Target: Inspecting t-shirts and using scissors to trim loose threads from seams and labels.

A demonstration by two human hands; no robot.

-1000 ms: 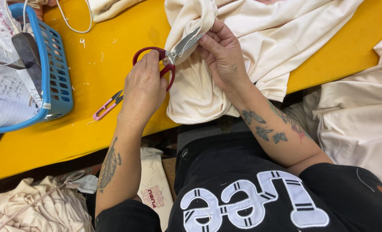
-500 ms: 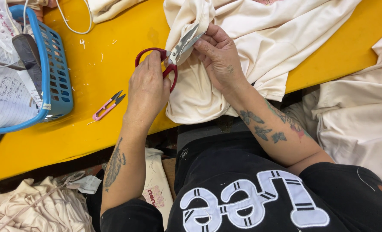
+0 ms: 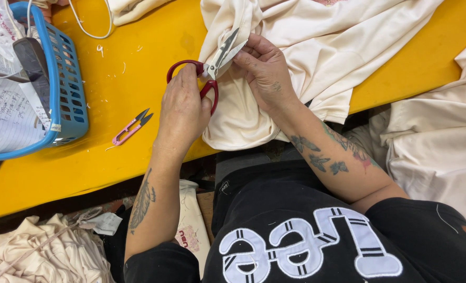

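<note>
- Gripping with both hands: the left hand [image 3: 183, 112] is clenched through the red loops of the scissors [image 3: 212, 68], and the right hand [image 3: 267, 73] pinches a fold of the cream garment [image 3: 317, 57] right at the blade tips.
- Cream garment: it lies heaped on the yellow counter [image 3: 138, 63], with one part hanging over the near edge toward the person's lap. It looks soft, light and limp, so it will likely sag and shift unless held taut. The best hold seems to be a pinch close beside the cut point, as the right grip has it now, fingers clear of the blades.
- Blue basket [image 3: 67, 89]: it stands at the far left of the counter, holding papers and a dark flat object.
- Scissors: the steel blades stand slightly parted and point up and away into the fold. They look stiff, fairly weighty and sharp at the tips; the handles are the only safe place to hold.
- Pink thread snips [image 3: 131, 127]: they lie loose on the counter between the basket and the left hand, touching neither. Small and light, they would pick up easily by the pink body.
</note>
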